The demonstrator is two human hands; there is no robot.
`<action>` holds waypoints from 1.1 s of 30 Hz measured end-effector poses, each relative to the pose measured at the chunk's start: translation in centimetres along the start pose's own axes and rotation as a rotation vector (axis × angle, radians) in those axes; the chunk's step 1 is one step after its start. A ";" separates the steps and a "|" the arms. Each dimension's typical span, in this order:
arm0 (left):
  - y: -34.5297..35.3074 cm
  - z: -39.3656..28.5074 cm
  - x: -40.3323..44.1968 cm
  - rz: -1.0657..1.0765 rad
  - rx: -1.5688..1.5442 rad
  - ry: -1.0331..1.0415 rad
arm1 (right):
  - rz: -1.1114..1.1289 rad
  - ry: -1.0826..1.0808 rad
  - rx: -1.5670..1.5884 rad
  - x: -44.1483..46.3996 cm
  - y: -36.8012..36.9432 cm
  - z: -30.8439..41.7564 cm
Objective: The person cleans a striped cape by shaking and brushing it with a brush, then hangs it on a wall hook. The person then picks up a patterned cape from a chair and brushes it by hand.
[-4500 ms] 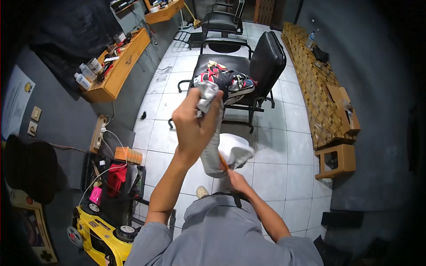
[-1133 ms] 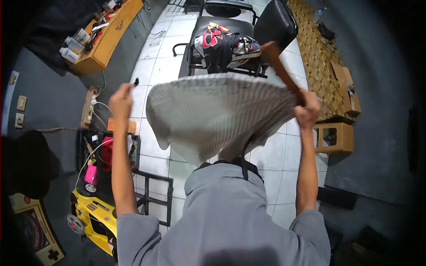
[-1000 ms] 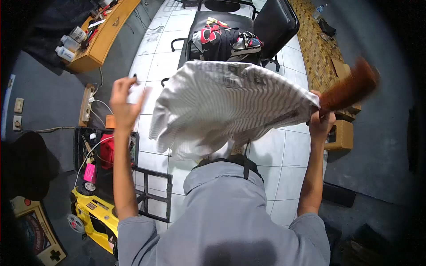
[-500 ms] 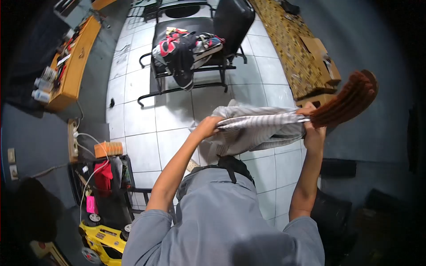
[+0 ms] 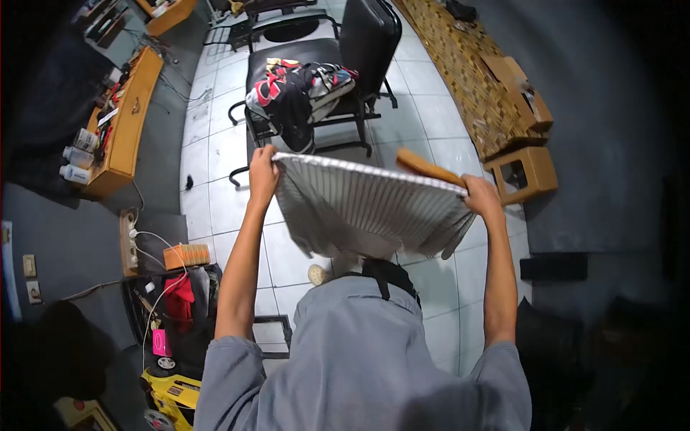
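Note:
A grey-and-white striped cloth is stretched out in front of my body, its upper edge pulled nearly straight between both hands. My left hand is closed on the cloth's upper left corner. At the other end, my right hand grips the upper right corner together with a wooden-backed brush. That brush points left behind the cloth's edge; its bristles are hidden from view. The lower part of the cloth hangs loose above the tiled floor.
Ahead stands a black chair with dark, red and white clothes on it. Bottles line a wooden shelf at left. A woven mat and cardboard box are at right. A yellow toy car sits lower left.
The bunched cloth has been spread open between my hands. My left hand moved left and forward. The brush swung from pointing right, bristles showing, to pointing left with its wooden back showing.

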State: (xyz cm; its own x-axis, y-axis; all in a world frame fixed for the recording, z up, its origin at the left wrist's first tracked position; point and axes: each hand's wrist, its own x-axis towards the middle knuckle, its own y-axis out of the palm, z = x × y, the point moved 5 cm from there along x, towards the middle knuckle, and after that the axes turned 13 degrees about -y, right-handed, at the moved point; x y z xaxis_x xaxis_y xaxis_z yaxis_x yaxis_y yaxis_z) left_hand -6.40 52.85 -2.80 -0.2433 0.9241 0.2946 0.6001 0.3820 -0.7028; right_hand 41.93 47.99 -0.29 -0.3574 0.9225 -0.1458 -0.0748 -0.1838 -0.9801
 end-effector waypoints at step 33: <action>10.2 -3.2 -23.8 1.227 -0.332 -0.106 | -0.406 0.104 1.603 -4.6 -4.8 16.8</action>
State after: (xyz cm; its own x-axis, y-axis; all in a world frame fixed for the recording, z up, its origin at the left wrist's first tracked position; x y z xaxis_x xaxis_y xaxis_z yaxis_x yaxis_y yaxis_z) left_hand 7.96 34.71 -14.85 0.5540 0.6700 -0.4941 0.6306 -0.7253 -0.2764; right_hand 28.31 38.91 7.33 -0.0212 0.9998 -0.0037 -0.9865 -0.0204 0.1623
